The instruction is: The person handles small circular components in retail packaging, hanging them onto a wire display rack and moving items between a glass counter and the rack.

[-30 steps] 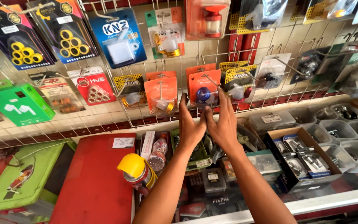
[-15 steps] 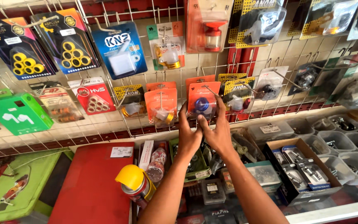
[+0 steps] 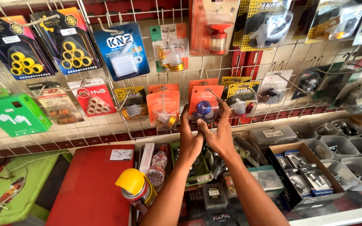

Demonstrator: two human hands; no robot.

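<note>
Left hand point(image 3: 190, 136) and right hand point(image 3: 218, 134) both grasped the orange blister pack point(image 3: 205, 104) hanging on the wire grid point(image 3: 105, 71).

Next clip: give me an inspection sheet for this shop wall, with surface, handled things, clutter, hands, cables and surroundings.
Surface: wire grid on a tiled wall, hung with carded parts; counter below.
Handled things: orange blister pack with a blue part, on a hook, held at its lower edge by both hands.
Clutter: yellow-capped spray can, red board, green tray, cardboard box of packs, clear bins.
Hands: left hand and right hand side by side, fingers on the pack.
Cables: nothing seen.
Surroundings: green box, blue pack, yellow roller packs hanging left; no other people seen.
</note>
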